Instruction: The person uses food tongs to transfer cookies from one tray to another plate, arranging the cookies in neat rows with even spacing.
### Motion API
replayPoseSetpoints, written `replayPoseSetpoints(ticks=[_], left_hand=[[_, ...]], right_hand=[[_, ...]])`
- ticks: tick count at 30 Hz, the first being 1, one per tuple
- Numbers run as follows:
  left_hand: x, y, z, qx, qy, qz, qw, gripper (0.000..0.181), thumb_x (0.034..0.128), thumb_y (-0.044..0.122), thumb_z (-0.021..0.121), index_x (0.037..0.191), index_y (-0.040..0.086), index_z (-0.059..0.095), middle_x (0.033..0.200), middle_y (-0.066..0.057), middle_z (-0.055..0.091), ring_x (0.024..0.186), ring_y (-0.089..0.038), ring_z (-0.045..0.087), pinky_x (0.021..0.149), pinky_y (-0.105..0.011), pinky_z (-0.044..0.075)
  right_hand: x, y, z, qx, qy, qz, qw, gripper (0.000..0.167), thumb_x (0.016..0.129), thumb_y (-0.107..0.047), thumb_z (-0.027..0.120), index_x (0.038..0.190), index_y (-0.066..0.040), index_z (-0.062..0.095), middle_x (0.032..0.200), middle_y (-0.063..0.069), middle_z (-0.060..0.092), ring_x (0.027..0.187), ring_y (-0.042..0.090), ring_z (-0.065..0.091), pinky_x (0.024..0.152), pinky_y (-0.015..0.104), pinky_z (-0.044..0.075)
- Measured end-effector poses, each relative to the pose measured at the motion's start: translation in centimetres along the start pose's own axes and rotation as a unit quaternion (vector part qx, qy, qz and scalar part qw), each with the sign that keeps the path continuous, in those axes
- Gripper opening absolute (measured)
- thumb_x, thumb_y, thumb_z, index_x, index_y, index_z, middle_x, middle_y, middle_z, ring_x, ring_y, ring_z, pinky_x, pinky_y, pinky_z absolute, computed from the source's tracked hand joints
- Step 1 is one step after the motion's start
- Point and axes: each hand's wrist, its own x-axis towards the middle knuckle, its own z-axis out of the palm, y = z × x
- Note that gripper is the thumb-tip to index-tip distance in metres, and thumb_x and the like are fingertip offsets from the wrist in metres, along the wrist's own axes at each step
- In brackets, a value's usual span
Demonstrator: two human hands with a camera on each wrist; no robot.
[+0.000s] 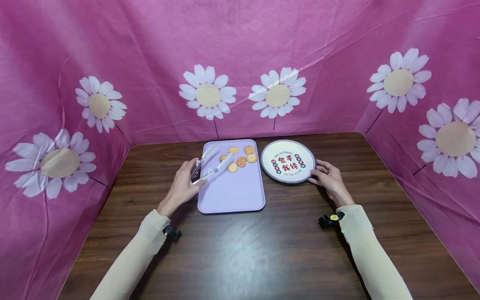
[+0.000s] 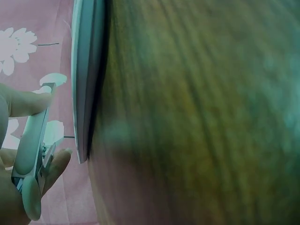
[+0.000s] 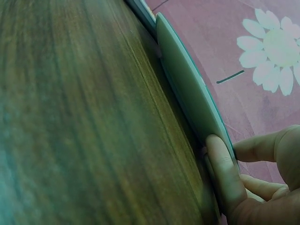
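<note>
In the head view my left hand (image 1: 183,181) grips a pair of white tongs (image 1: 213,170) over the left side of a lavender tray (image 1: 230,193). The tongs' arms are spread apart, their tips over or beside several cookies (image 1: 241,161) at the tray's far end. Whether the tips touch any cookie I cannot tell. The left wrist view shows fingers and thumb around the tongs (image 2: 33,140). To the right, my right hand (image 1: 330,179) pinches the near right rim of a round white plate (image 1: 281,152) with red and blue lettering. In the right wrist view, the thumb and fingers clasp the plate's edge (image 3: 192,89).
Tray and plate sit side by side toward the back of a dark wooden table (image 1: 240,258). A pink cloth (image 1: 240,37) with white daisies hangs behind the table and along both sides. Each wrist carries a small black camera.
</note>
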Motion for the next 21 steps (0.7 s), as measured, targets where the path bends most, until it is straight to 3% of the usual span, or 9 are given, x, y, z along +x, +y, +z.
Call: replayPoseSetpoints(ticks=[8,14,21], left_hand=[[-0.01,0.19,0.14,0.007,-0.005,-0.006,0.9999,0.079,0.0838,0.014,0.084,0.149,-0.009,0.046,0.132,-0.030,0.061,0.116,-0.045,0.063,0.104,-0.057,0.050],[-0.21,0.29,-0.12,0.020,-0.021,-0.004,0.9996,0.073,0.0857,0.012,0.081,0.148,-0.008,0.049,0.126,-0.028,0.063,0.103,-0.039,0.065,0.093,-0.053,0.055],[-0.12,0.53,-0.28,0.035,-0.039,-0.006,0.9986,0.070,0.0858,0.012,0.080,0.147,-0.006,0.050,0.136,-0.027,0.057,0.111,-0.042,0.065,0.096,-0.056,0.056]], right_hand=[[-0.24,0.00,0.03,-0.002,0.001,0.001,1.0000,0.070,0.101,-0.002,0.061,0.163,-0.002,0.028,0.119,0.000,0.063,0.087,-0.004,0.068,0.085,0.022,0.061],[-0.37,0.20,-0.17,0.034,-0.007,-0.010,0.9994,0.071,0.100,0.001,0.061,0.162,0.003,0.027,0.103,-0.010,0.067,0.085,-0.002,0.069,0.080,0.020,0.061],[-0.36,0.21,-0.21,0.055,-0.022,-0.021,0.9980,0.071,0.100,0.003,0.061,0.161,0.006,0.025,0.097,-0.013,0.070,0.086,-0.001,0.070,0.079,0.020,0.062]])
